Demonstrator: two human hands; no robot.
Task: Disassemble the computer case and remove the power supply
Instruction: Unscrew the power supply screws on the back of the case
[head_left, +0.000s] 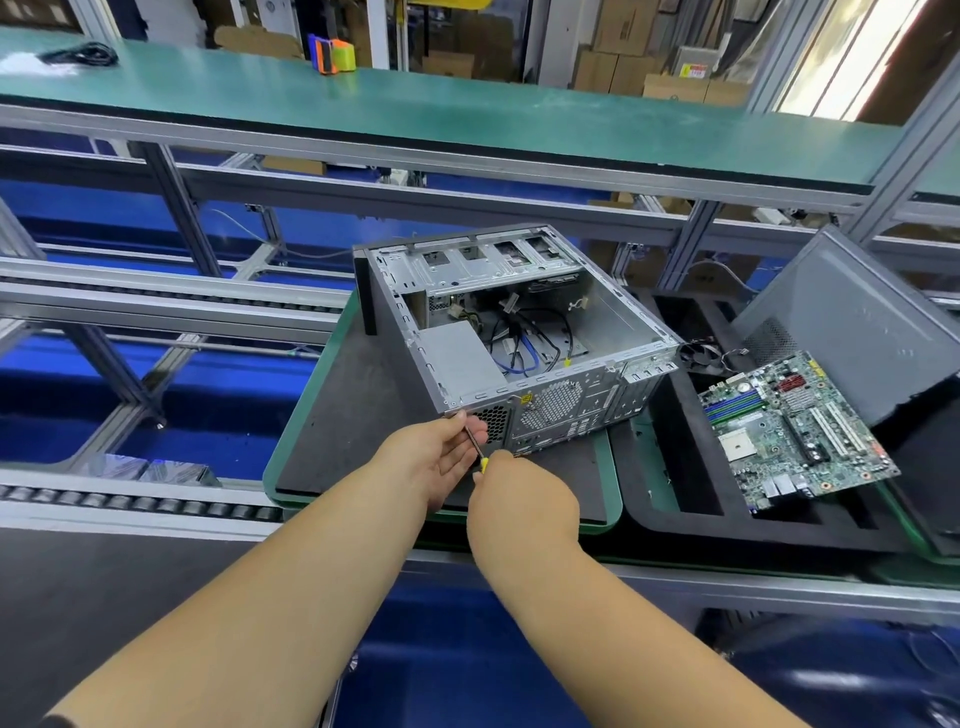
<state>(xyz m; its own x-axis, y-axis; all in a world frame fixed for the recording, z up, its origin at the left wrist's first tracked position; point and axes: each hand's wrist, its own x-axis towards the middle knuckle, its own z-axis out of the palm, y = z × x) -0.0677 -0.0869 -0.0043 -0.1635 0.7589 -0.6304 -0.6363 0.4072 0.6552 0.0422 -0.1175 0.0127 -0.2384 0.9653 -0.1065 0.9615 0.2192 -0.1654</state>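
Observation:
An open grey computer case (618, 317) lies on its side on a dark mat (353, 415), its rear panel toward me. Inside, the grey power supply (460, 358) sits in the near left corner, with loose cables beside it. My right hand (519, 493) is closed around the yellow handle of a screwdriver (475, 447). The shaft points up to the case's near left rear corner. My left hand (441, 452) pinches the shaft near its tip with thumb and fingers, right against that corner.
A green motherboard (789, 431) rests tilted on a black foam tray (675, 478) to the right. A grey side panel (852, 322) leans behind it. Roller conveyor rails (130, 499) run on the left. A green shelf (415, 109) spans the back.

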